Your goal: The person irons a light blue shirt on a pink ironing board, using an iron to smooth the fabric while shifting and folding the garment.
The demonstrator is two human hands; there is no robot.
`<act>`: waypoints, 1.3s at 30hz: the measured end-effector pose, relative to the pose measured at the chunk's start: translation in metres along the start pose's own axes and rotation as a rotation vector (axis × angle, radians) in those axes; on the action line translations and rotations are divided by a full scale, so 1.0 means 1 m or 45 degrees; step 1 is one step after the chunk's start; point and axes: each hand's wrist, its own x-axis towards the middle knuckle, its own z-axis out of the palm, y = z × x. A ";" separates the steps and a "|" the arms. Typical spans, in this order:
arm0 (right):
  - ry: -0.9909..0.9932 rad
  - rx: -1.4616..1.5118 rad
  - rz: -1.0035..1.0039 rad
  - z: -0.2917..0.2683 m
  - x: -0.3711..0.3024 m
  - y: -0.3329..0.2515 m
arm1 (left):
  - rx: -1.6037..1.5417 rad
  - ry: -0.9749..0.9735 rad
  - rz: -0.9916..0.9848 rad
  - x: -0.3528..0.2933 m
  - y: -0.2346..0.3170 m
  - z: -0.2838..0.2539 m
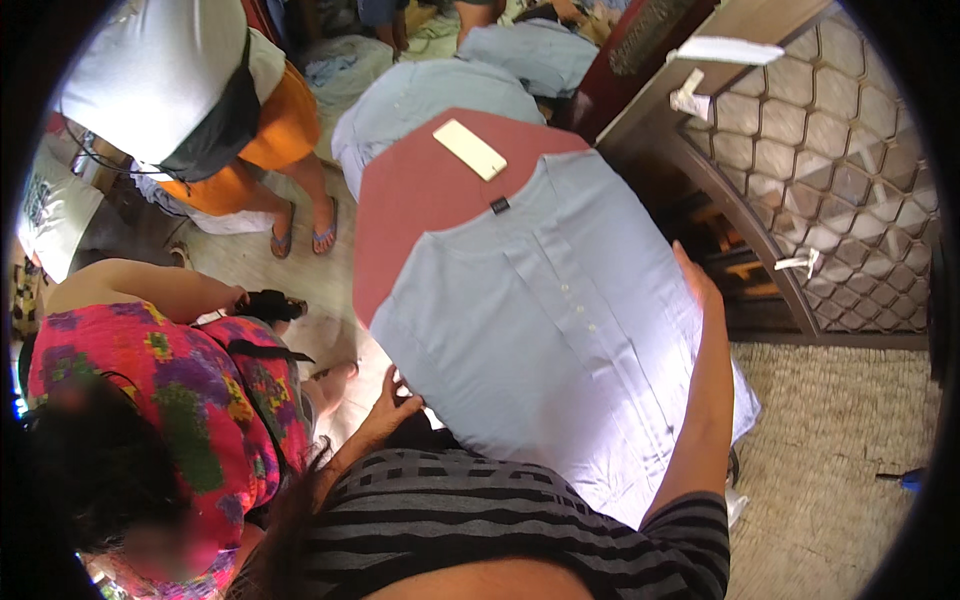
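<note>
A light blue collarless shirt [520, 310] lies front up, with a short buttoned placket and a dark neck label. Its upper part rests on a dark red board [395, 240], and its lower part hangs toward my body. My left hand [385, 415] is at the shirt's left edge, its fingers bent around the cloth and partly hidden. Along the right edge, my right hand [700, 282] grips the cloth with several fingers out of sight beneath it. A flat cream rectangular piece [470, 149] lies on the board just beyond the neckline.
More light blue cloth [440, 90] is heaped behind the board. A person in a bright patterned top [170, 400] sits at my left; another in orange shorts [285, 120] stands farther off. To the right are a lattice gate [800, 170] and a woven mat [830, 430].
</note>
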 end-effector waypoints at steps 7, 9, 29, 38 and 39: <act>-0.263 0.698 -0.048 0.004 0.033 0.049 | 0.385 -0.638 -0.515 -0.032 0.017 0.048; -0.048 0.547 -0.263 -0.004 0.039 0.059 | 0.223 -0.673 -0.629 -0.041 0.027 0.063; 0.041 0.351 -0.766 -0.048 -0.063 0.061 | -0.317 -0.357 -0.487 -0.052 -0.073 0.082; 0.506 0.796 -0.860 -0.066 -0.036 0.102 | -0.371 -0.216 -0.275 -0.072 -0.034 0.088; 0.486 0.815 -0.866 -0.057 -0.036 0.097 | -0.231 -0.071 -0.221 -0.071 -0.043 0.086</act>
